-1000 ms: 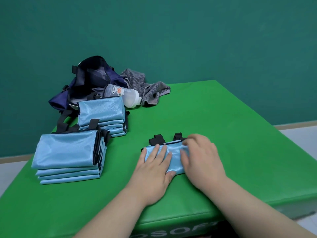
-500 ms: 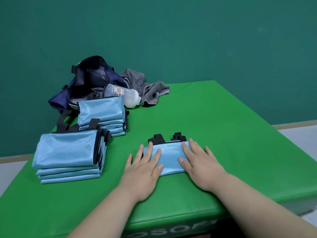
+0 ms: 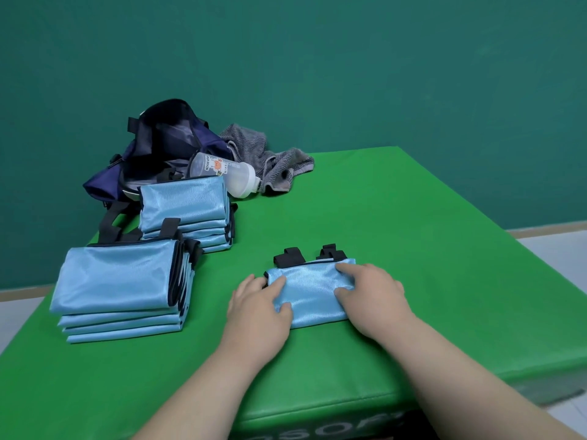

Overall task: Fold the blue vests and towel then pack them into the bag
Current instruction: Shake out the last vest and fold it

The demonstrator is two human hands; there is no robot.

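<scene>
A small folded blue vest (image 3: pixel 313 292) with black straps lies on the green mat (image 3: pixel 428 249) in front of me. My left hand (image 3: pixel 257 301) grips its left end, with fingers and thumb curled over the edge. At the right end, my right hand (image 3: pixel 373 295) holds the cloth between thumb and curled fingers. Two stacks of folded blue vests sit to the left: a near stack (image 3: pixel 117 281) and a far stack (image 3: pixel 184 204). The open navy bag (image 3: pixel 165 144) lies at the back left. A crumpled grey towel (image 3: pixel 273 160) lies beside it.
A translucent plastic bottle (image 3: pixel 228 174) lies on its side between the bag and the towel. The mat's front edge is just under my forearms. A green wall stands behind, and pale floor shows to the right and left of the mat.
My hands, which pressed flat on the vest half a second ago, have slid out to its two ends and curled around them. The stacks, bag and towel have not moved.
</scene>
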